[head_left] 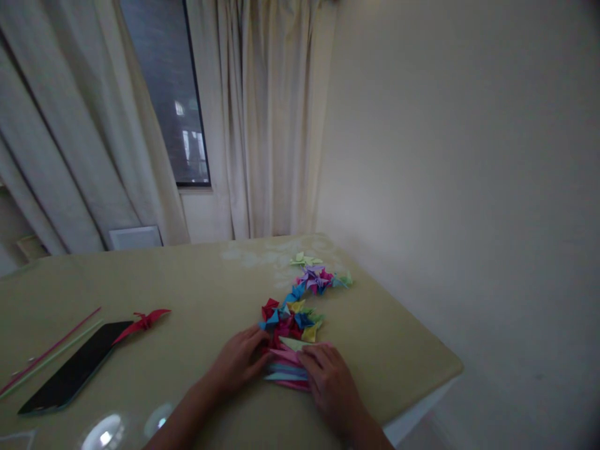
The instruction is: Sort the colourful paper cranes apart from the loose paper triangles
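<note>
Table [187, 294]: olive-beige top, matte, with a pale worn patch at the far end. Its right corner is just beside a plain cream wall [445, 156]. A white edge shows under the near right corner.

Room is dim. Cream curtains [262, 125] hang on both sides of a dark window [164, 87]. A white panel [135, 237] sits low behind the table's far edge.

Left side of the table: black slab [75, 370] lying flat, with a red paper crane [143, 322] touching its far corner. Two thin sticks [51, 350], one pink and one green, lie beside the slab.

Origami pile [293, 315]: small multicolour folded pieces, centre-right, trailing off to a second cluster [316, 278] nearer the wall.

Paper stack [285, 369]: flat pink, blue and green pieces at the pile's near edge, between the hands.

Left hand [239, 362]: on the table, fingers curled against the pile's near-left edge and touching red pieces. Can't tell if it's pinching anything.

Right hand [330, 381]: palm down, fingers spread flat over the stack's right end, not gripping.

Limits:
- Both forearms are cut off by the bottom edge.
- The right hand covers part of the stack, so I can't count the pieces.
- Individual pile shapes are too small and blurred to identify.
- Can't tell if the slab is a phone or a tablet, and its near end is close to the frame edge.
- Two glare blobs [105, 431] at bottom left, source unclear.
- The sticks run out of frame on the left.
</note>
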A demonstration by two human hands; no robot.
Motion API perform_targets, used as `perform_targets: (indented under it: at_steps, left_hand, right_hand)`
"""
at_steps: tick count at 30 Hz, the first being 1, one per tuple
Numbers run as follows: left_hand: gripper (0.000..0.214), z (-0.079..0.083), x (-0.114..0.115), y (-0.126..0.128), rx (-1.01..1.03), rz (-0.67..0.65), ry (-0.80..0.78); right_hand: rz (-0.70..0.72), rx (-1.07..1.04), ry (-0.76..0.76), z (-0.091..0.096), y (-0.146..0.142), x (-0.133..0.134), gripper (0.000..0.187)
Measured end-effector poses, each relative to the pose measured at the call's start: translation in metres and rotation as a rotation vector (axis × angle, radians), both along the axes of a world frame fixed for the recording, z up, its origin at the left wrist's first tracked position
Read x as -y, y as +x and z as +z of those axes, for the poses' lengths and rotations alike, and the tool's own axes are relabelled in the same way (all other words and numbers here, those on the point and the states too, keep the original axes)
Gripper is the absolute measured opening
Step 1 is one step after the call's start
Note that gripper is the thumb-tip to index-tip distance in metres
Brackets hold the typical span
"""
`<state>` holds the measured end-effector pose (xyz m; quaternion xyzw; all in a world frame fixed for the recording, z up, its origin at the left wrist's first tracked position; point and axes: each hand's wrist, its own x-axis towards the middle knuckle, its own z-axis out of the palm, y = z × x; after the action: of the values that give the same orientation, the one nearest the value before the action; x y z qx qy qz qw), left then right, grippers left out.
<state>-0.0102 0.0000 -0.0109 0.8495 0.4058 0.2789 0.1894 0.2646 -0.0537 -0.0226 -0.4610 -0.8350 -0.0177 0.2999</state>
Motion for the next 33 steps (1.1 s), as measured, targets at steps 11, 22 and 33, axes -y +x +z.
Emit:
perform_targets:
  at_steps: [11, 22, 33]
  left_hand:
    - [0.036, -0.008, -0.020, 0.005, 0.411, 0.294, -0.152]
    - [0.083, -0.015, -0.029, 0.033, 0.067, 0.276, 0.215]
    - [0.084, -0.011, -0.065, 0.082, 0.010, -0.009, -0.007]
  right_hand:
    - [0.050, 0.066, -0.323, 0.010, -0.003, 0.014, 0.049]
    - [0.132, 0.037, -0.280, 0.007, 0.002, 0.030, 0.036]
    - [0.129, 0.072, -0.241, -0.015, 0.002, 0.024, 0.042]
